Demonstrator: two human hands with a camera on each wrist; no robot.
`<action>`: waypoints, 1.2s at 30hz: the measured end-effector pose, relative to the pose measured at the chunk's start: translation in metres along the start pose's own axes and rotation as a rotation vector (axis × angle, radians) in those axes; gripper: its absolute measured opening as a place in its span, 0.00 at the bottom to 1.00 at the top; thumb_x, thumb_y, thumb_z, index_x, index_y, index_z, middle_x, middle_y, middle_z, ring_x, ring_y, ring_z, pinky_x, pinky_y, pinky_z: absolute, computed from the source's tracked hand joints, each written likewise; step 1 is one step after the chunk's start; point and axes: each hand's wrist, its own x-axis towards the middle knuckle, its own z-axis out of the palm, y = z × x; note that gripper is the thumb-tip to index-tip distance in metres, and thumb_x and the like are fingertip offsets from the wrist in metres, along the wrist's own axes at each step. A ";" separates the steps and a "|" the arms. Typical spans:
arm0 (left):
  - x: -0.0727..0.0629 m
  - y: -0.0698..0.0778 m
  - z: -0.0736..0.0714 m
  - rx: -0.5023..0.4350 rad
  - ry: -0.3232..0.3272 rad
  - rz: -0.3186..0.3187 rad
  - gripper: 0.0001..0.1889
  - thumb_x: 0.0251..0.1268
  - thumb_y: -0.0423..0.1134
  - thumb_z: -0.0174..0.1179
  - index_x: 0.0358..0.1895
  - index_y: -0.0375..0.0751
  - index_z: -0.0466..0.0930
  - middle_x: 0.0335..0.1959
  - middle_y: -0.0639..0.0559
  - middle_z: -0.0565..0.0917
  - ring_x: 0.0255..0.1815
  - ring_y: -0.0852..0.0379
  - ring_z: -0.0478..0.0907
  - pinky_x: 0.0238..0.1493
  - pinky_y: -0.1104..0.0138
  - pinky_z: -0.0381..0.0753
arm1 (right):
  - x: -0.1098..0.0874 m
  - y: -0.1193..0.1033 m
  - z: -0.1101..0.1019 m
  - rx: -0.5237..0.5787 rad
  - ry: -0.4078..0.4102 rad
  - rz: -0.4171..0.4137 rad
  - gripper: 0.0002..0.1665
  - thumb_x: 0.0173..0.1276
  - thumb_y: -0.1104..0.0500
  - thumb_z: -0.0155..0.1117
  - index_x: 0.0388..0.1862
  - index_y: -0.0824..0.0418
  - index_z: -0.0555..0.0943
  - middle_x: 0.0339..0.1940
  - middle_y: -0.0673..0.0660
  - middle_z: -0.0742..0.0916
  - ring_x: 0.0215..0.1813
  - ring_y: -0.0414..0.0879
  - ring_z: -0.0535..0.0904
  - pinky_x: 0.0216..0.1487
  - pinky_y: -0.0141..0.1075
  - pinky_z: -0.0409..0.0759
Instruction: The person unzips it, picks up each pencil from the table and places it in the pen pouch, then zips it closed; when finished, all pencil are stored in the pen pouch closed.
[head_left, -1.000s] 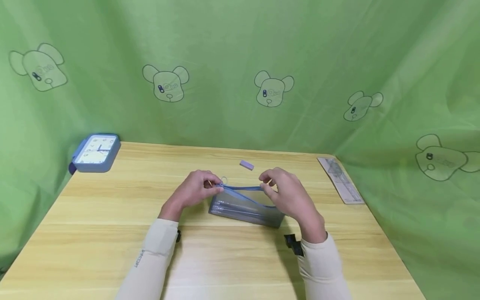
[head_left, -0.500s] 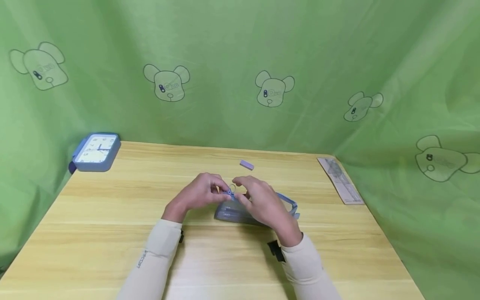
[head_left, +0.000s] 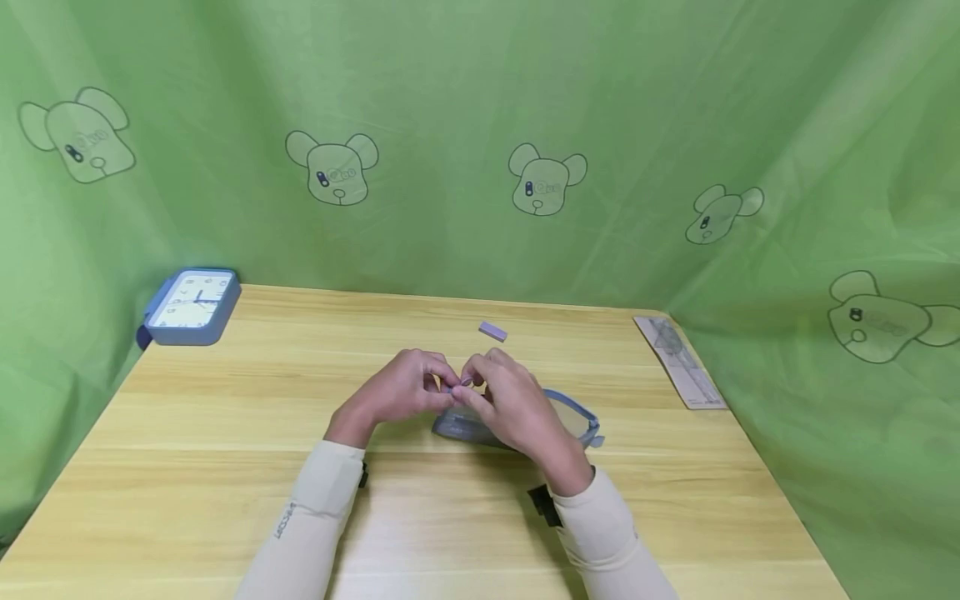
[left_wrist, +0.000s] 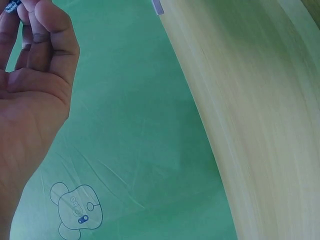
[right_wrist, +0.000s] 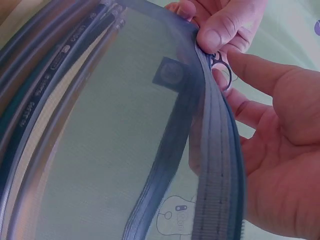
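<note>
A see-through pencil case [head_left: 468, 431] with blue zip edging stands in front of me, its mouth gaping at the right end. Several pencils [right_wrist: 55, 85] show through its side in the right wrist view. My left hand [head_left: 405, 385] pinches the left end of the zip between thumb and fingertips. From the other side, my right hand [head_left: 517, 408] has thumb and forefinger at the zip's ring pull [right_wrist: 230, 75], pinching it. In the left wrist view, the left hand's curled fingers [left_wrist: 40, 45] reach up to a blue bit of the case at the corner.
A purple eraser [head_left: 492, 332] lies beyond the hands on the wooden table [head_left: 420, 517]. At the back left stands a blue clock [head_left: 193, 304]. A pack of clear rulers [head_left: 682, 362] lies along the right edge. Green curtain [head_left: 450, 83] encloses the table's back and sides.
My right hand has moved left from the case's open right side to the zip's ring pull and closed its fingers on it. The left hand and case have shifted slightly right.
</note>
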 end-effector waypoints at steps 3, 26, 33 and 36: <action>0.000 0.000 0.000 -0.010 0.000 -0.010 0.06 0.66 0.31 0.73 0.44 0.42 0.94 0.41 0.48 0.91 0.37 0.61 0.86 0.42 0.68 0.89 | 0.000 0.000 0.001 -0.002 0.005 0.000 0.08 0.76 0.53 0.72 0.39 0.55 0.83 0.37 0.55 0.83 0.34 0.43 0.71 0.35 0.34 0.71; -0.003 0.004 -0.003 -0.018 0.015 -0.054 0.04 0.66 0.36 0.76 0.41 0.42 0.92 0.40 0.49 0.91 0.34 0.58 0.83 0.36 0.68 0.85 | -0.001 0.005 -0.008 -0.028 -0.051 0.008 0.11 0.71 0.60 0.75 0.28 0.54 0.84 0.30 0.51 0.83 0.32 0.41 0.75 0.34 0.32 0.77; -0.006 0.002 -0.008 -0.023 0.050 -0.053 0.03 0.67 0.36 0.75 0.40 0.44 0.92 0.37 0.50 0.91 0.32 0.55 0.87 0.38 0.67 0.87 | -0.002 0.014 -0.017 -0.038 -0.049 0.032 0.12 0.70 0.59 0.75 0.26 0.54 0.84 0.30 0.51 0.84 0.32 0.43 0.74 0.35 0.35 0.75; -0.010 0.001 -0.014 -0.034 0.081 -0.080 0.03 0.67 0.36 0.75 0.40 0.43 0.91 0.37 0.49 0.91 0.30 0.55 0.88 0.38 0.66 0.88 | -0.004 0.022 -0.026 -0.047 -0.055 0.066 0.13 0.70 0.58 0.76 0.25 0.54 0.84 0.32 0.52 0.85 0.34 0.44 0.75 0.37 0.37 0.76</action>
